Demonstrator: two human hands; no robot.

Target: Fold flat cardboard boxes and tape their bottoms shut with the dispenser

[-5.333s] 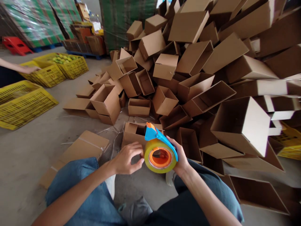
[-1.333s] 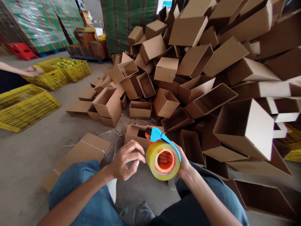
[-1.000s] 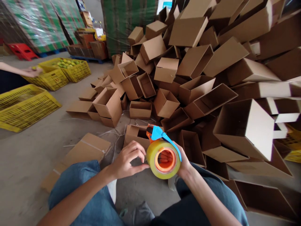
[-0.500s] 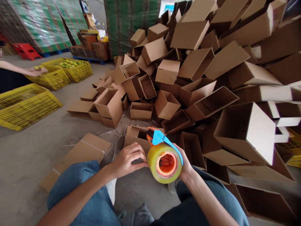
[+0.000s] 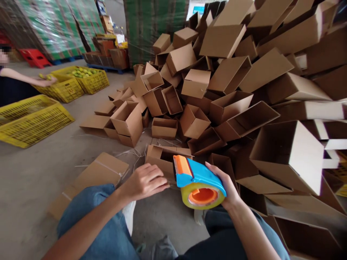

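Note:
My right hand (image 5: 226, 187) is wrapped round a blue and orange tape dispenser (image 5: 207, 177), held up between my knees. The dispenser carries a roll of yellowish clear tape (image 5: 187, 196), and its orange core faces me. Just left of its toothed front end is my left hand (image 5: 149, 182), fingers curled and pressed together, apart from the roll. Whether anything thin is pinched in those fingertips I cannot make out. Beyond the hands an open cardboard box (image 5: 155, 155) sits on the floor, partly hidden by the dispenser.
A tall heap of open cardboard boxes (image 5: 222, 74) fills the front and right. Flattened cardboard (image 5: 99, 173) lies by my left knee. At left are a yellow crate (image 5: 40, 122) and a crate of green fruit (image 5: 93, 82), where another person's hand (image 5: 50, 81) holds fruit.
My right hand has turned the dispenser so its blue top shows, and moved it slightly right. My left hand has come away from the roll, its fingers closing together.

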